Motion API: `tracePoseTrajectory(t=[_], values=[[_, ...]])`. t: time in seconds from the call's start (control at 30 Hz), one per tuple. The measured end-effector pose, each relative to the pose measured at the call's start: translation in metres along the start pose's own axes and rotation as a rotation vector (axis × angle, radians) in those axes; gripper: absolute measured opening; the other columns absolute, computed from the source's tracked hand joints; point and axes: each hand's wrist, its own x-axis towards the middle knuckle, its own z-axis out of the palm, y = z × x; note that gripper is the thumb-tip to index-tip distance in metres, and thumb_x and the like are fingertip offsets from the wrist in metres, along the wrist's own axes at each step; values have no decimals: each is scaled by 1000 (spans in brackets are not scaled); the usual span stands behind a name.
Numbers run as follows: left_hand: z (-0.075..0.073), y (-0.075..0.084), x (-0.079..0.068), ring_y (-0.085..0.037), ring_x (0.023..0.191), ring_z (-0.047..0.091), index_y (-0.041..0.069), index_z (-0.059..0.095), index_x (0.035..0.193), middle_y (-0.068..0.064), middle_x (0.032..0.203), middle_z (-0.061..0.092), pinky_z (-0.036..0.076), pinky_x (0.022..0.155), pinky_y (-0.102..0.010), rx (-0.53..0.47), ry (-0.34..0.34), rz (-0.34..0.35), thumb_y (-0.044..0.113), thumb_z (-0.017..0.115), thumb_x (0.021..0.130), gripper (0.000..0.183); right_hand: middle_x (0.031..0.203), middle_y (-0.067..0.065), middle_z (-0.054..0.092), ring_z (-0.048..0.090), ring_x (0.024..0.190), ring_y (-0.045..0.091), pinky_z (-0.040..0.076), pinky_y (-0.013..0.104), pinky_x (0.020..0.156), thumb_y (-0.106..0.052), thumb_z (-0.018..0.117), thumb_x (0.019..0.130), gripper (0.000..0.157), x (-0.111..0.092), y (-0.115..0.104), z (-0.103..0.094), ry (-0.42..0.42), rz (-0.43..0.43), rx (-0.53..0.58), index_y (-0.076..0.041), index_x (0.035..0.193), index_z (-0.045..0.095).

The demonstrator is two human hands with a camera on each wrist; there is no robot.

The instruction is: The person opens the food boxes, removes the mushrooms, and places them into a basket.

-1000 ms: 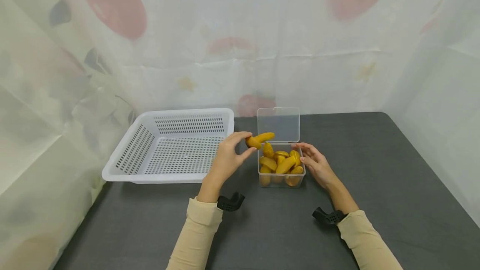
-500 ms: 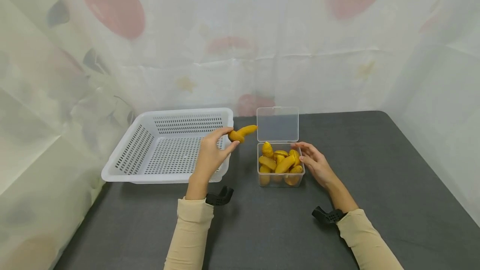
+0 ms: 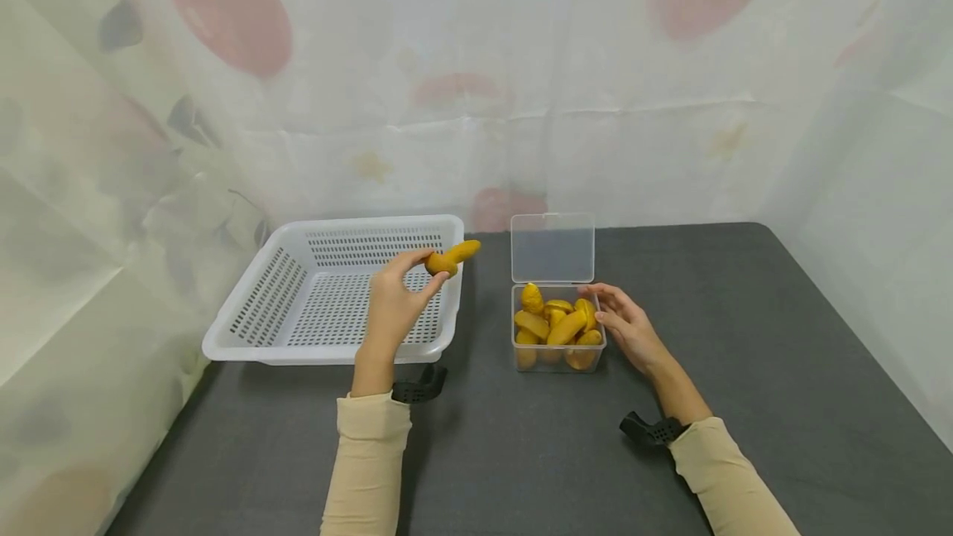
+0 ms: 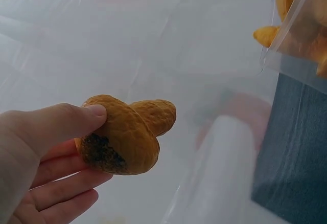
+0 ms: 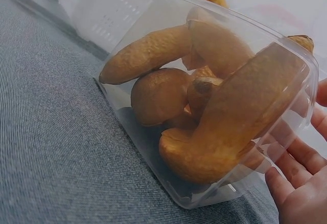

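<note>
A yellow-brown toy mushroom [image 3: 445, 263] is pinched between the thumb and fingers of my left hand [image 3: 390, 304], over the right side of the white basket [image 3: 286, 350]. The left wrist view shows a dark speckled patch on the cap of this mushroom [image 4: 130, 137] and its stem pointing away from the hand. My right hand [image 3: 629, 327] touches the right wall of a clear plastic box [image 3: 558, 361], its fingers fairly straight. Several more yellow mushrooms [image 5: 225, 127] are heaped inside that box, some showing above its rim.
The box's hinged lid [image 3: 553, 248] stands upright at its back. A dark grey cloth covers the table [image 3: 521, 453]. Behind it hangs a pale printed curtain [image 3: 476, 131], and a similar drape [image 3: 74, 271] closes off the left side. The basket has slotted walls.
My left hand has carried the mushroom leftward from above the box's left edge to over the basket's right side. My right hand and the box stay where they were.
</note>
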Motion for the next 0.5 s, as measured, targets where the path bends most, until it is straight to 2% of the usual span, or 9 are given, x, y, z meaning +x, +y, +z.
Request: tracePoseTrajectory(t=[0.27,0.5], values=[[-8,-6,0,-33,108,66,-2,67,116,-18,114,70,55,98,-44,15,11,-70,15,77,81,40,137,-9,54,48,130,-3,42,8,105,-2,42,101,42,0,1,0,5,9,-4,14,138,31],[-11,-14,0,-35,107,66,-4,66,116,-21,114,70,54,97,-46,34,36,-77,12,78,80,41,137,-11,53,47,131,-3,42,8,105,-1,41,101,42,-1,1,0,4,4,-10,15,138,30]])
